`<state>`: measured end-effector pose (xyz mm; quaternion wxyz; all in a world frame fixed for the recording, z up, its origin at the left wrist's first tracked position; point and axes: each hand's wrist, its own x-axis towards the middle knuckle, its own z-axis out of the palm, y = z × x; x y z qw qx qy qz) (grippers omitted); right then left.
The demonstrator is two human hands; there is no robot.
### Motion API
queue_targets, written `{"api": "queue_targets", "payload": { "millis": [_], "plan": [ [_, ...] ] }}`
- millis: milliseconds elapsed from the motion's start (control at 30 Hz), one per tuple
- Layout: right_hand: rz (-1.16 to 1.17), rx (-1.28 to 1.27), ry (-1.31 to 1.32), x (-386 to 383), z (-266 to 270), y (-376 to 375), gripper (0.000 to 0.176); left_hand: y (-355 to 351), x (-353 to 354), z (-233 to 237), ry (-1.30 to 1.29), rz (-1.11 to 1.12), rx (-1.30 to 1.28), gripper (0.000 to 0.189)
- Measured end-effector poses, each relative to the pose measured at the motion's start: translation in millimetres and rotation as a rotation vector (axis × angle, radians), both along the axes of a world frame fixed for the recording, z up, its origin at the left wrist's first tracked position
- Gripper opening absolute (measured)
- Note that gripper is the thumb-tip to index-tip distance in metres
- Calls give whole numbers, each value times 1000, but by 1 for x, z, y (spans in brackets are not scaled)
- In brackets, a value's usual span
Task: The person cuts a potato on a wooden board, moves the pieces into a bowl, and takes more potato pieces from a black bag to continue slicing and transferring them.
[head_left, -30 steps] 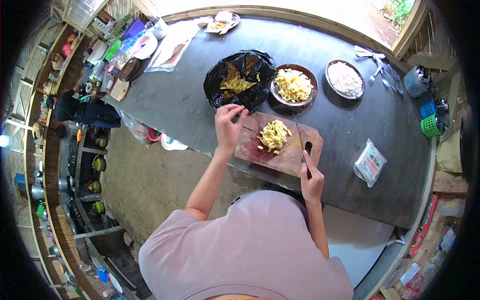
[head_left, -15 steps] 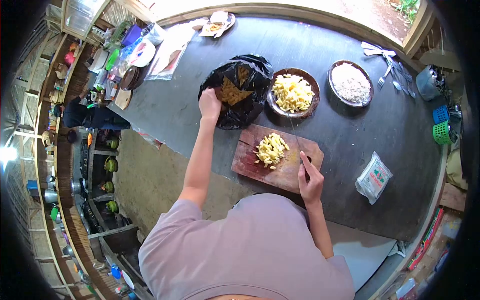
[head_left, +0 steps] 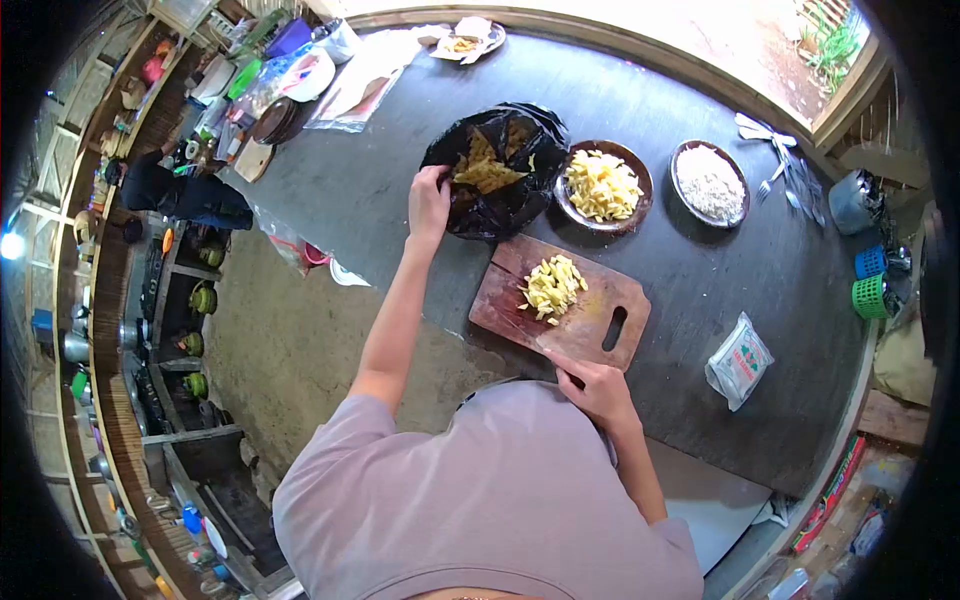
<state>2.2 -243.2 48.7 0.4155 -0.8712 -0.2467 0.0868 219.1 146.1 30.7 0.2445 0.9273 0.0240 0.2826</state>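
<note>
The left hand [head_left: 430, 200] pinched the rim of the bag [head_left: 500, 215] behind the board [head_left: 590, 322], fetching more to cut, I judged, needing a clean lift across, while the right hand [head_left: 598, 385] touched the board's near edge, grip unclear.

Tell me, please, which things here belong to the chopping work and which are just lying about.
In use: left hand on black bag, right hand at cutting board, chopped pieces, bowl of pieces.
Lying about: bowl of white grains, white packet, cutlery, green basket.
</note>
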Motion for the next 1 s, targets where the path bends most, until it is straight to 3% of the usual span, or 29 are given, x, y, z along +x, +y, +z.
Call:
{"api": "queue_targets", "payload": {
  "millis": [167,367,633,767,1000],
  "plan": [
    [-61,-36,-15,-15,-1,4,44,0,11,-16,93,-31,198,22],
    [-229,-52,102,-31,-3,11,40,-4,21,-22,159,-7,154,19],
    [-402,2,112,-47,-8,18,41,-4,13,-18,50,-57,94,26],
    [-414,-2,192,-51,-1,22,42,0,11,-23,-14,-62,239,23],
    [-479,90,43,-59,-6,27,40,-9,-17,5,-121,-122,-29,16]
  ]
}}
